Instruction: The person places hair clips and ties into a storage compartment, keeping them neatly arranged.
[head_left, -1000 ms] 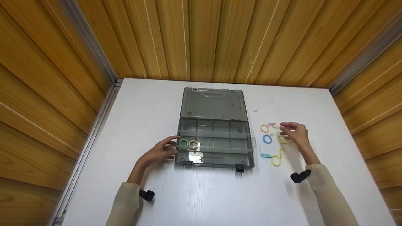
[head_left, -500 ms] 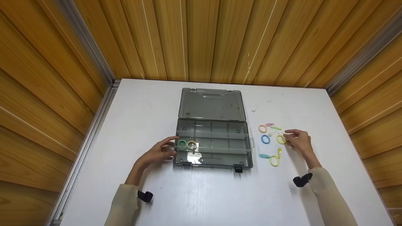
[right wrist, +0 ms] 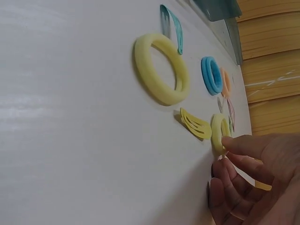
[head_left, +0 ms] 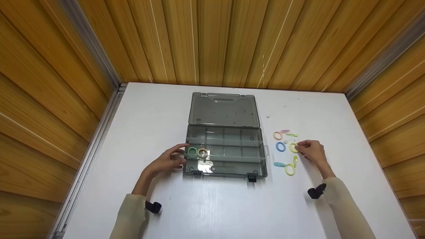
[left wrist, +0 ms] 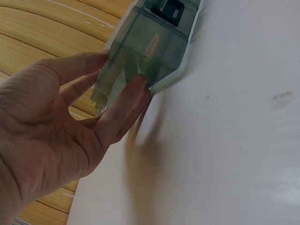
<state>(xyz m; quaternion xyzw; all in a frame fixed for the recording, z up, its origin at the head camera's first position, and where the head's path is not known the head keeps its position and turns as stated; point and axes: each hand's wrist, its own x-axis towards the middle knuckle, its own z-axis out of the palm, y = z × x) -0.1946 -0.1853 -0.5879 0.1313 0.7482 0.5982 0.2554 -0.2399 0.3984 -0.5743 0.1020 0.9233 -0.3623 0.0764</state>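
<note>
My right hand (head_left: 312,152) pinches the near edge of a small yellow hair tie (right wrist: 217,133) between thumb and index finger, low over the table. Close by lie a blue hair tie (head_left: 280,146), a pink one (head_left: 277,135), a larger-looking yellow one (right wrist: 157,70), a yellow hair clip (right wrist: 194,124), a teal clip (head_left: 279,164), a green clip (head_left: 292,134) and a pink clip (head_left: 285,131). My left hand (head_left: 167,160) touches the left wall of the grey see-through organizer box (head_left: 232,169) with extended fingers. A green hair tie (head_left: 192,152) and an orange-yellow one (head_left: 203,153) sit in its middle row, at the left.
The box's lid (head_left: 225,111) lies folded back behind it, and clear dividers split the base into rows. One front latch (head_left: 252,178) hangs over the white table (head_left: 212,205). Wood-patterned walls (head_left: 215,43) enclose the table at the back and sides.
My right hand has come away from the green clip, leaving it on the table, and has taken the small yellow hair tie, which has shifted slightly left. My left hand stays at the box.
</note>
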